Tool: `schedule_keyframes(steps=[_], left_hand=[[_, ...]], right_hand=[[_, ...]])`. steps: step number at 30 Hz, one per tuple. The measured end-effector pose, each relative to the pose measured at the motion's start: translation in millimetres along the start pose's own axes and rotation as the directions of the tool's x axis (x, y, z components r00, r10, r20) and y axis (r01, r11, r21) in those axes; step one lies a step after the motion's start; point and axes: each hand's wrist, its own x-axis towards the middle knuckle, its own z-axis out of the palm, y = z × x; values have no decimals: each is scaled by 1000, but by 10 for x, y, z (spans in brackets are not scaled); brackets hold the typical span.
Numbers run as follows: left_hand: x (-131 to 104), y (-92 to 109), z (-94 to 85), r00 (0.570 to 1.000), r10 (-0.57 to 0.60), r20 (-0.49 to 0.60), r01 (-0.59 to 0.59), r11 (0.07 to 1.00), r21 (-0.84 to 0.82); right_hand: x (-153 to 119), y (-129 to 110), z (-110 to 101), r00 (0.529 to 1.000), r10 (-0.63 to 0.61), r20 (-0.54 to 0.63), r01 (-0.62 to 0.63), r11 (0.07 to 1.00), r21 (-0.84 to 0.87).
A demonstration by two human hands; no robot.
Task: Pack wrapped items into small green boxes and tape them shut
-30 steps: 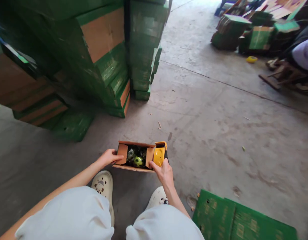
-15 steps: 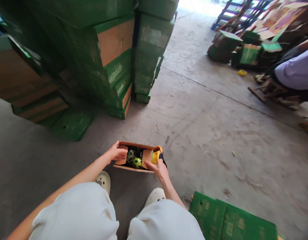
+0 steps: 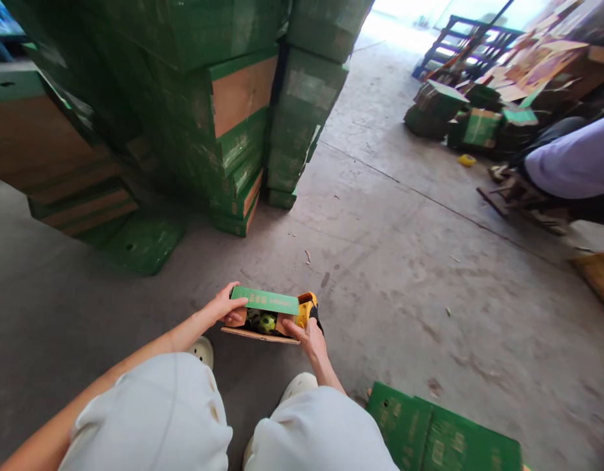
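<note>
On the floor between my feet stands a small cardboard box point(image 3: 260, 337), its long far flap point(image 3: 265, 301) green with pale print and leaning inward over the opening. Dark wrapping and a green round item point(image 3: 268, 323), perhaps fruit, show inside. My left hand point(image 3: 226, 306) grips the box's left end, with fingers over the green flap and the brown end flap. At the right end, my right hand point(image 3: 309, 335) is closed around a yellow-and-black tape dispenser point(image 3: 305, 310), while its thumb presses the right end flap down. Part of the dispenser is hidden by the hand.
Tall stacks of green cartons point(image 3: 243, 98) rise ahead and left. A flattened green carton point(image 3: 444, 428) lies near my right knee. Another person in a purple top point(image 3: 571, 160) sits at the right, near a yellow roll point(image 3: 467, 160), bundled cartons and a blue pallet point(image 3: 466, 46).
The far flap has swung inward, so its green printed side now covers part of the opening. My left fingers have shifted onto it. My right hand keeps the dispenser at the right end.
</note>
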Motion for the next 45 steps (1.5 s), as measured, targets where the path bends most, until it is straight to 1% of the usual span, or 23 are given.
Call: schedule_keyframes(steps=[3,5,7,9,11,12,14,16,17,19,21,22,23,25,26,27,28,29,30,32,37,40,45], left_hand=[[56,-103,-55,995,95,-44,-83,972,218],[111,-132,-82,987,155,-51,-135,950,280],[160,-146,-104,980,192,-49,-169,939,299],[190,-157,-119,978,201,-46,-179,938,295],[200,-163,-124,980,194,-45,-172,941,292],[199,-163,-121,981,191,-44,-170,941,292],[189,-156,-107,980,192,-50,-170,941,292],[169,-140,-86,978,197,-72,-167,938,303],[153,-131,-75,974,205,-92,-166,931,325],[96,-121,-56,955,252,-157,-162,887,432],[-7,-131,-34,897,382,-222,-183,780,599],[-74,-147,-16,852,479,-214,-218,695,685],[-146,-170,8,798,581,-159,-276,587,761],[-283,-228,81,676,732,83,-446,317,837],[-333,-259,128,617,755,220,-521,182,834],[-364,-286,179,573,751,329,-569,76,819],[-372,-307,229,552,736,392,-586,9,810],[-359,-321,273,556,725,407,-575,-18,818],[-326,-327,308,574,721,389,-547,-16,837],[-224,-320,344,611,725,319,-488,27,873],[59,-267,324,667,717,204,-411,125,903],[179,-253,316,688,700,191,-405,153,901],[276,-283,315,648,724,235,-436,100,895]], right_hand=[[-12,63,-10,999,-34,-25,38,985,166],[-53,108,-47,995,-38,-91,58,972,229],[-114,128,-106,974,-78,-212,118,976,184],[-162,89,-167,929,-208,-305,241,968,73],[-155,-21,-210,872,-372,-317,382,924,-34],[-124,-99,-220,841,-465,-276,454,884,-108],[-20,-276,-218,773,-621,-128,577,773,-265],[97,-439,-192,726,-687,32,642,661,-388],[143,-503,-177,727,-681,83,644,637,-424],[193,-579,-151,752,-648,124,618,626,-475],[194,-596,-141,765,-626,150,602,612,-514],[185,-591,-143,766,-624,155,601,609,-518],[176,-582,-148,766,-623,159,602,609,-517],[167,-567,-166,764,-621,174,610,608,-509],[169,-564,-176,762,-620,184,615,607,-504],[174,-565,-186,761,-619,193,619,605,-500],[181,-570,-196,761,-617,203,623,605,-496],[189,-579,-205,762,-613,210,624,606,-493],[196,-590,-212,764,-608,217,624,609,-491],[210,-612,-224,768,-597,233,624,612,-485],[235,-613,-241,758,-601,254,641,613,-461],[215,-561,-226,714,-676,184,680,605,-413],[23,-486,-186,601,-798,-52,721,569,-395]])
